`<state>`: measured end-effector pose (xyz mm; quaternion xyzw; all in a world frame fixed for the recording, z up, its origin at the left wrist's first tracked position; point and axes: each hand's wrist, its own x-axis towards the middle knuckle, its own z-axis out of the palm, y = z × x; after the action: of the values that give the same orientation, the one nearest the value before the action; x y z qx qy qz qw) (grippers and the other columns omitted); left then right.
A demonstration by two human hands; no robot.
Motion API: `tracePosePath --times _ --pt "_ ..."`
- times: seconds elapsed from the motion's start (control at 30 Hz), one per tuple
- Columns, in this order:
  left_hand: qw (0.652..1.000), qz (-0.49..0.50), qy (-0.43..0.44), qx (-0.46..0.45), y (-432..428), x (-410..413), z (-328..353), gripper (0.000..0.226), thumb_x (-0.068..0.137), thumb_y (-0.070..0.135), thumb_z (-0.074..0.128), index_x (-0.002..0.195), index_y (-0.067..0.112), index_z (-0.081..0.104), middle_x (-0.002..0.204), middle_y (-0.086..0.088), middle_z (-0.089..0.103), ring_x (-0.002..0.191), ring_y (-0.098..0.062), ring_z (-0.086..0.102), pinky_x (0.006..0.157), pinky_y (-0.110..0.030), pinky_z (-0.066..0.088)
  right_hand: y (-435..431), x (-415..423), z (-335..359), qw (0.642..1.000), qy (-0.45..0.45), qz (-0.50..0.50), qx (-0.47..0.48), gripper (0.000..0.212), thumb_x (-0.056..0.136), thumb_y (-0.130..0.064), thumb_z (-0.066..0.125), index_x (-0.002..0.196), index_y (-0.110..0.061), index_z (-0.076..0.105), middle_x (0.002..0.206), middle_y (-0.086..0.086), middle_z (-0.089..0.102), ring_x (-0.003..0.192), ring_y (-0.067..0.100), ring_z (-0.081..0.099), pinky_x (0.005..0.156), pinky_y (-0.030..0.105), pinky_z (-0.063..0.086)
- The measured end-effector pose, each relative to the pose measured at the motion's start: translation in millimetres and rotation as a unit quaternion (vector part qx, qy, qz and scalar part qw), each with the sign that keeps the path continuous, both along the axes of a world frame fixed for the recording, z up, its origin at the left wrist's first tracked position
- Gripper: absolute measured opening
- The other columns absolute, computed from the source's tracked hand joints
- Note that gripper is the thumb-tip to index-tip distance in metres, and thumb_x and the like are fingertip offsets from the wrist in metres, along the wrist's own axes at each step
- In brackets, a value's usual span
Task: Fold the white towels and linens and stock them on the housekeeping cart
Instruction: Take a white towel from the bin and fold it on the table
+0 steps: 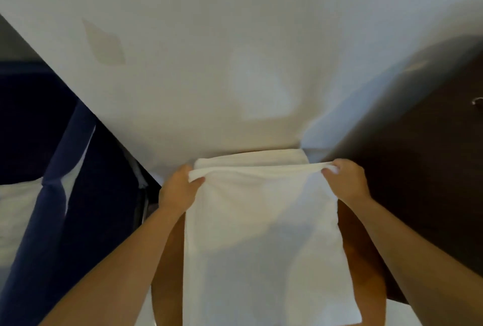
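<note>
A white towel [261, 234] lies lengthwise over a brown wooden surface [167, 273] in the lower middle of the head view. Its far end is folded over, and a second layer of white cloth [251, 159] shows just beyond the fold. My left hand [179, 188] pinches the fold's left corner. My right hand [345, 179] pinches the fold's right corner. Both hands hold the folded edge slightly raised and stretched between them.
A white wall [209, 51] fills the upper half. On the left stands a dark blue fabric bag or cart frame [52, 169] with white linen [15, 221] inside. A dark wooden cabinet [418, 155] with a metal knob [478, 102] is on the right.
</note>
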<state>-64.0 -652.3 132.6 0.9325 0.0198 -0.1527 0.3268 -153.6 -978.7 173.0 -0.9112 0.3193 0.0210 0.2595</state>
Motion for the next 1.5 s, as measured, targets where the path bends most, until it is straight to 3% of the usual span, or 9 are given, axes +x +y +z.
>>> tracePosePath --times 0.2,0.5,0.73,0.9,1.03,1.17,1.27,1.37,1.5 --pt "0.998 0.057 0.011 -0.038 -16 31 -61 0.019 0.088 0.022 0.065 0.095 0.006 0.056 0.101 -0.015 0.057 0.091 -0.03 0.054 0.068 -0.032 0.038 -10 39 -70 0.999 0.027 0.014 0.022 0.022 0.093 -0.021 0.056 0.103 -0.001 0.058 0.105 0.019 0.062 0.097 0.036 0.058 0.079 0.036 0.045" --pt "0.955 0.233 0.13 -0.127 -23 31 -94 0.084 0.071 0.029 0.083 0.137 0.004 0.037 0.129 -0.01 0.052 0.116 -0.027 0.053 0.09 -0.034 0.046 -14 50 -130 0.987 0.022 -0.04 0.157 0.084 0.083 -0.013 0.07 0.149 -0.012 0.018 0.149 0.016 0.032 0.134 0.033 0.035 0.108 0.042 0.032" --pt "0.999 0.039 -0.011 0.028 -43 14 -88 0.046 0.077 0.011 0.073 0.119 0.005 0.054 0.116 -0.015 0.051 0.103 -0.034 0.054 0.081 -0.036 0.046 -8 52 -127 0.996 0.022 -0.025 0.08 0.082 0.081 -0.014 0.07 0.148 -0.007 0.022 0.146 0.021 0.031 0.133 0.036 0.034 0.108 0.043 0.032" --pt "0.899 -0.238 -0.32 0.18 -59 -25 -119 0.03 0.072 0.005 0.043 0.102 0.009 0.048 0.104 -0.014 0.048 0.087 -0.03 0.051 0.07 -0.037 0.04 7 43 -130 0.999 -0.005 -0.041 0.019 0.075 0.084 -0.018 0.068 0.144 0.0 0.027 0.14 0.024 0.034 0.128 0.04 0.035 0.105 0.043 0.032" --pt "0.883 -0.258 -0.336 0.203 -55 -33 -131 0.034 0.074 0.006 0.047 0.108 0.005 0.046 0.114 -0.016 0.047 0.098 -0.029 0.043 0.08 -0.039 0.042 5 45 -133 0.993 0.027 -0.091 0.068 0.057 0.083 -0.025 0.067 0.129 0.0 0.046 0.131 0.021 0.044 0.123 0.037 0.041 0.101 0.037 0.033" --pt "0.932 -0.217 -0.262 0.122 -54 -29 -123 0.041 0.069 0.004 0.049 0.109 0.011 0.048 0.111 -0.015 0.057 0.1 -0.027 0.045 0.079 -0.036 0.048 11 43 -127 0.996 0.065 -0.039 0.036 0.04 0.081 -0.036 0.064 0.109 -0.007 0.057 0.115 0.016 0.057 0.11 0.034 0.05 0.094 0.032 0.035" --pt "0.994 -0.058 -0.089 0.016 -56 -20 -95 0.053 0.08 0.0 0.057 0.13 0.009 0.046 0.125 -0.015 0.05 0.114 -0.033 0.047 0.093 -0.041 0.047 33 20 -116 0.997 0.009 0.08 -0.001 0.031 0.082 -0.033 0.068 0.102 -0.011 0.06 0.103 0.009 0.063 0.097 0.03 0.059 0.088 0.039 0.046" --pt "0.989 0.102 0.104 0.014 -54 5 -78 0.089 0.075 0.023 0.078 0.145 0.01 0.026 0.141 -0.013 0.034 0.125 -0.032 0.041 0.1 -0.038 0.038 46 -5 -120 0.985 -0.002 0.171 0.013 0.04 0.085 -0.03 0.067 0.118 -0.009 0.059 0.114 0.009 0.064 0.103 0.028 0.061 0.094 0.039 0.047" --pt "0.975 0.102 0.175 0.093 -53 19 -77 0.098 0.064 0.044 0.084 0.138 0.006 0.032 0.138 -0.013 0.034 0.125 -0.031 0.041 0.1 -0.038 0.04 47 -10 -119 0.988 0.035 0.144 0.051 0.061 0.085 -0.039 0.064 0.136 -0.013 0.044 0.134 0.006 0.054 0.119 0.025 0.053 0.103 0.038 0.044"
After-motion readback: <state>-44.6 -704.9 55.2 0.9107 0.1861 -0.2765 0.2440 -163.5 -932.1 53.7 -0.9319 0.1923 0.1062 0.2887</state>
